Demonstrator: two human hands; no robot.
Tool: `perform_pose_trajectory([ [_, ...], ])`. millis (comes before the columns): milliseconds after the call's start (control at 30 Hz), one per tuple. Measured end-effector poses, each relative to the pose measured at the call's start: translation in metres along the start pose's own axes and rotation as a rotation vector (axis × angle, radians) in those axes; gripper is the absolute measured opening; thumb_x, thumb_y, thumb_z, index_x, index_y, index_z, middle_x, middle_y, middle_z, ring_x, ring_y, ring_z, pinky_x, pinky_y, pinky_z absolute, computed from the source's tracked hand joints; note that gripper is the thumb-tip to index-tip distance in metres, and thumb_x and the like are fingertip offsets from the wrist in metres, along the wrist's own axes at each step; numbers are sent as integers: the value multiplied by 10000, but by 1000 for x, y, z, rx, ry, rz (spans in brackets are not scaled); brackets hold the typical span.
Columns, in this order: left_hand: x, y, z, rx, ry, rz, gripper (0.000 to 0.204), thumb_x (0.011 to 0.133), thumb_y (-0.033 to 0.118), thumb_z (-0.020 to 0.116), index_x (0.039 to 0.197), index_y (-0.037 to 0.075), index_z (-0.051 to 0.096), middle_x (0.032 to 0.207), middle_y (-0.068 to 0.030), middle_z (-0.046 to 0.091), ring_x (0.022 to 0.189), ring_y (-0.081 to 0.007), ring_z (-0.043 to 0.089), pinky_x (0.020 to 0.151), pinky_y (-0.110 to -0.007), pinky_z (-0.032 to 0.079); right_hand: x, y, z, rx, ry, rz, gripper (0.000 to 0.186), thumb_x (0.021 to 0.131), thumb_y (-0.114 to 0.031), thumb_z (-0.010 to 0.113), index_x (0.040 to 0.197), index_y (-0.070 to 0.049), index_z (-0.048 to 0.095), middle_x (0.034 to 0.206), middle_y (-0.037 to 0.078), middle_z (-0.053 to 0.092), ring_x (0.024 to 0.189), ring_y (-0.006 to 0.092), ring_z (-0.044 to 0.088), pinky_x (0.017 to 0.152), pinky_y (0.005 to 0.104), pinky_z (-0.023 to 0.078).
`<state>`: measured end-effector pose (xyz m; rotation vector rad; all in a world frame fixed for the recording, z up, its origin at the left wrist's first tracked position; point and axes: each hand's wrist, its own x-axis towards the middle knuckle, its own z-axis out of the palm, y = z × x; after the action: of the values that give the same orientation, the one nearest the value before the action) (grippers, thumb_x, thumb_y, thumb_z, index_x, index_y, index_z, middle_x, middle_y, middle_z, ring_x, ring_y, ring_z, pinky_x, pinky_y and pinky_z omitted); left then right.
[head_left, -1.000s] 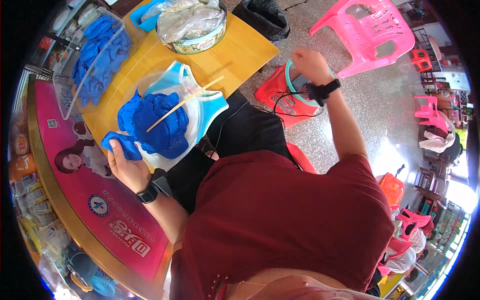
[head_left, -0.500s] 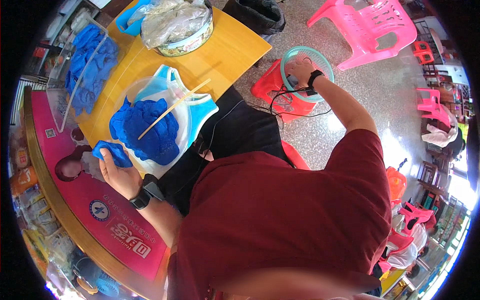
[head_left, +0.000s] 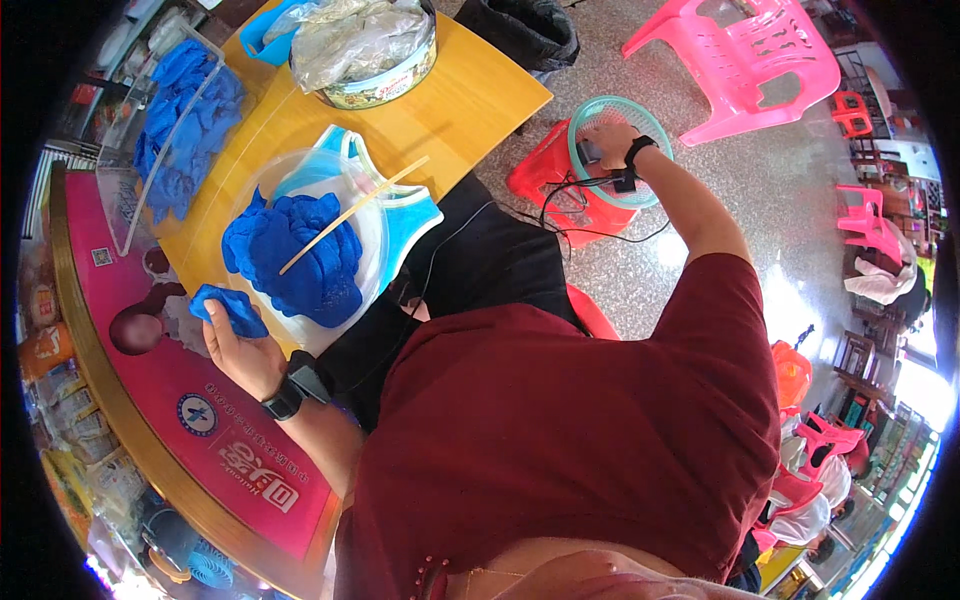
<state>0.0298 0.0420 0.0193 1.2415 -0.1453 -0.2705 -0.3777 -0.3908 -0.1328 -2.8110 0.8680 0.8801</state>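
Observation:
My left hand (head_left: 240, 355) is closed on a soft blue piece (head_left: 225, 305), beside a translucent round container (head_left: 370, 265) heaped with similar blue material (head_left: 295, 245). A thin wooden stick (head_left: 350, 215) lies across the heap. Beneath the container is a light-blue and white cloth (head_left: 410, 240) on the yellow table (head_left: 470, 90). On my right, my right hand (head_left: 612, 140) is down inside a green mesh basket (head_left: 660, 175), fingers curled at a dark grey object (head_left: 588, 152) I cannot make out, with black cables around it. The basket sits on a red stool (head_left: 540, 160).
A clear bin (head_left: 125, 215) of blue material, a blue tub (head_left: 260, 40) and a round container (head_left: 380, 90) with plastic bags stand on the table. A dark bag (head_left: 520, 30), pink chairs (head_left: 750, 60) and a curved pink-fronted counter (head_left: 150, 400) surround me.
My right hand has moved down from above the basket into it. My left hand and its blue piece shifted slightly down and left in the picture.

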Motion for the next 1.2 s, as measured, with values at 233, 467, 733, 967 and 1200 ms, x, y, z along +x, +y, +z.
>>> perform_pose_trajectory([
  [233, -3, -4, 5, 21, 30, -5, 178, 892, 221, 654, 949, 53, 642, 847, -56, 667, 732, -132, 630, 640, -258, 495, 3, 33, 20, 337, -18, 23, 684, 590, -296, 775, 1211, -113, 556, 1148, 143, 608, 1094, 334, 562, 922, 427, 460],
  [467, -3, -4, 3, 33, 19, -21, 161, 895, 218, 650, 940, 64, 637, 836, -52, 664, 737, -127, 627, 643, -267, 490, -3, 20, 2, 284, 27, 204, 652, 595, -335, 771, 1168, -83, 585, 1109, 159, 629, 1067, 332, 583, 911, 422, 465],
  [733, -3, -13, 3, -2, -27, -39, 137, 905, 201, 635, 925, 66, 646, 838, -30, 669, 729, -112, 628, 640, -253, 486, -10, 20, 23, 140, 355, 282, 626, 611, -447, 785, 1094, -91, 611, 1058, 148, 604, 1041, 337, 578, 881, 444, 475],
  [967, 1, -14, -5, 10, -21, -35, 164, 903, 230, 640, 964, 78, 640, 845, -20, 666, 719, -106, 625, 629, -251, 498, -3, 40, 33, 409, 278, 266, 743, 575, -444, 826, 1149, -57, 556, 1073, 165, 609, 1054, 354, 568, 902, 431, 460],
  [1200, -1, -17, 2, 7, 23, -38, 183, 906, 206, 634, 988, 43, 648, 871, -35, 672, 757, -113, 624, 662, -240, 480, 13, 44, 63, 664, 198, 326, 757, 601, -316, 837, 1243, -82, 510, 1162, 151, 615, 1113, 316, 564, 957, 405, 426],
])
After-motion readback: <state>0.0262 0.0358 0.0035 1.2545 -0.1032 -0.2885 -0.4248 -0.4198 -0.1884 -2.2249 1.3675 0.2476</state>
